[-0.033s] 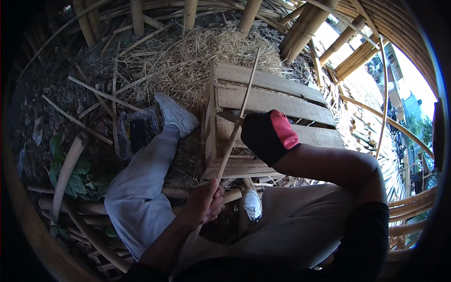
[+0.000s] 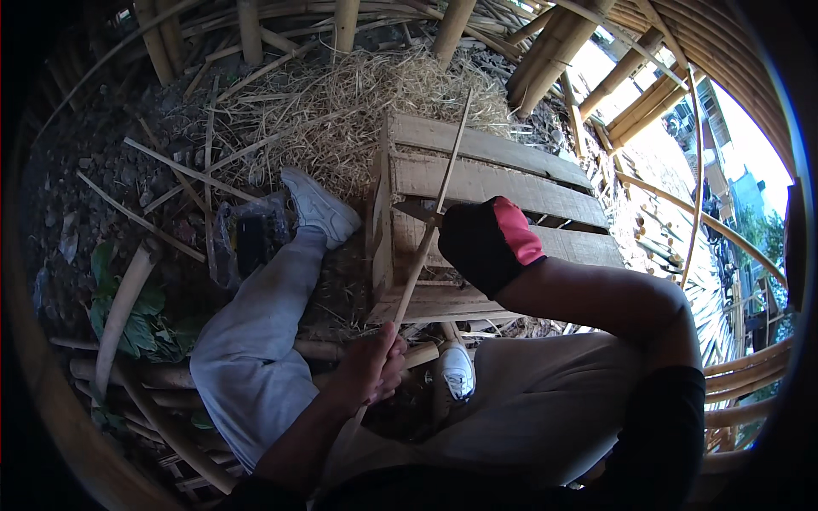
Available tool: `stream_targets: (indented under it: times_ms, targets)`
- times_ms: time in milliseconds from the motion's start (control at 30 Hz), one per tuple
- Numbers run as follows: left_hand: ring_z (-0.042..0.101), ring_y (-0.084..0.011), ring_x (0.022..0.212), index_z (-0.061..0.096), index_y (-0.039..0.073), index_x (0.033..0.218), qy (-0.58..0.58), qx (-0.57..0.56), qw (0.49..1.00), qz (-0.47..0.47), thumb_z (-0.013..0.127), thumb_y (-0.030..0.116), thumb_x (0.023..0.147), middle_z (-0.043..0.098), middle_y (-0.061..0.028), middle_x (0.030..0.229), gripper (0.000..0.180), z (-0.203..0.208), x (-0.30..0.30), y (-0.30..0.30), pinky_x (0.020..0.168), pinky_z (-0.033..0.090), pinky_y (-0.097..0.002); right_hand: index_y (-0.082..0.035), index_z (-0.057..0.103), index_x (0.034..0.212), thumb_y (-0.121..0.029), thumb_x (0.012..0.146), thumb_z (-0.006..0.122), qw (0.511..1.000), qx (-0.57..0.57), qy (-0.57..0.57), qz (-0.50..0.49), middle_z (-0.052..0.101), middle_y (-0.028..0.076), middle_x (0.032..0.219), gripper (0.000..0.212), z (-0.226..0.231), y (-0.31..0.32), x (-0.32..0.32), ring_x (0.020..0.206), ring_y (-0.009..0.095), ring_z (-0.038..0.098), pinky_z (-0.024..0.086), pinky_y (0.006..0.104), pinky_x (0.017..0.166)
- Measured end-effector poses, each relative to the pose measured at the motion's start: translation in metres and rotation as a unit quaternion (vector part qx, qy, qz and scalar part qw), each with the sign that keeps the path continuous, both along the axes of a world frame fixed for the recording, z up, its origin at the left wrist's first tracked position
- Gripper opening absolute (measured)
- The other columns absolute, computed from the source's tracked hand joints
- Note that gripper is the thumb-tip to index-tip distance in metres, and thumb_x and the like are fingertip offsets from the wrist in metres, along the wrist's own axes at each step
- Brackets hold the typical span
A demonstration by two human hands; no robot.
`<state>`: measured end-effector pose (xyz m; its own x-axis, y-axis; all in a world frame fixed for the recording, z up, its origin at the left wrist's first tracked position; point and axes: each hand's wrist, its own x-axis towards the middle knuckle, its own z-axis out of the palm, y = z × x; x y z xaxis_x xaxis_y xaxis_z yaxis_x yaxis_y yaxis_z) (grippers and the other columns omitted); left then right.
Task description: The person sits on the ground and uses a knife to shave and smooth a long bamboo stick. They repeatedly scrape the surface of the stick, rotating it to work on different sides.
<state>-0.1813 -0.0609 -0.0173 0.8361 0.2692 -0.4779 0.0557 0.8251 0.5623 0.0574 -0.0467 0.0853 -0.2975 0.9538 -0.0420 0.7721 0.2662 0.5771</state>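
A long, thin bamboo strip (image 2: 415, 274) slants up from my lap and passes over a slatted wooden crate (image 2: 486, 177). My bare left hand (image 2: 372, 366) is closed around its lower part, just above my lap. On the strip's right side, my right hand (image 2: 481, 243) wears a black and pink glove or cloth cover. A knife (image 2: 415, 211) sticks out from this hand, its dark blade crossing the strip and pointing left. The knife's handle and the right fingers are hidden by the covering.
Dry shavings (image 2: 324, 119) heap behind and left of the crate. Loose bamboo pieces (image 2: 192, 173) lie on the dark ground at left, near a clear plastic bag (image 2: 223, 247). Bamboo posts (image 2: 558, 55) stand at the back. My legs (image 2: 256, 341) flank the crate's near side.
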Motion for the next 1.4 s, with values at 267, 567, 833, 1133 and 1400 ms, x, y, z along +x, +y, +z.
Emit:
stream_targets:
  times_ms: [267,567,833,1133,1400]
  targets:
    - [0.028,-0.0061,0.034,0.04,0.015,0.081,0.004,0.047,0.999,-0.002,0.034,0.057,0.105,0.032,0.0062,0.05,0.049,0.001,0.0,-0.001,0.033,0.026,-0.0241,-0.013,0.07,0.081,-0.018,0.087,0.06,0.993,-0.095,0.022,-0.063,0.068,0.005,0.076,0.012,0.015,0.018,0.009,0.072,0.025,0.07,0.052,0.0388,0.054]
    - [0.026,-0.0052,0.034,0.038,0.015,0.081,0.007,0.044,0.999,0.003,0.035,0.062,0.103,0.028,0.0073,0.051,0.052,-0.006,0.005,-0.004,0.032,0.023,-0.0233,-0.01,0.071,0.094,-0.023,0.092,0.057,0.991,-0.085,0.107,0.001,0.072,0.008,0.083,0.019,0.025,0.023,0.038,0.076,0.029,0.072,0.057,0.0427,0.065]
    - [0.026,-0.0059,0.034,0.039,0.015,0.081,0.024,0.06,0.998,0.006,0.037,0.063,0.102,0.029,0.0069,0.05,0.053,-0.005,0.003,-0.004,0.033,0.023,-0.0239,-0.001,0.062,0.106,-0.018,0.09,0.057,0.99,0.128,0.007,-0.058,0.06,0.006,0.07,0.024,-0.011,-0.001,0.02,0.058,0.023,0.061,0.046,0.0376,0.052]
    - [0.028,-0.0041,0.035,0.041,0.014,0.081,0.011,0.063,0.998,0.005,0.041,0.065,0.1,0.031,0.0069,0.049,0.054,-0.008,0.004,-0.003,0.032,0.023,-0.0224,0.014,0.059,0.118,-0.011,0.087,0.054,0.948,0.197,-0.249,-0.021,0.046,0.004,0.072,0.04,-0.049,-0.027,-0.007,0.063,0.016,0.049,0.037,0.0345,0.053]
    - [0.03,-0.0068,0.034,0.041,0.015,0.081,0.018,0.024,1.0,-0.009,0.037,0.055,0.105,0.031,0.0063,0.05,0.048,-0.005,-0.001,-0.003,0.034,0.026,-0.025,-0.008,0.062,0.085,-0.016,0.088,0.06,0.996,-0.055,0.003,-0.066,0.06,0.012,0.072,0.009,-0.004,-0.015,-0.02,0.064,0.026,0.063,0.046,0.0404,0.054]
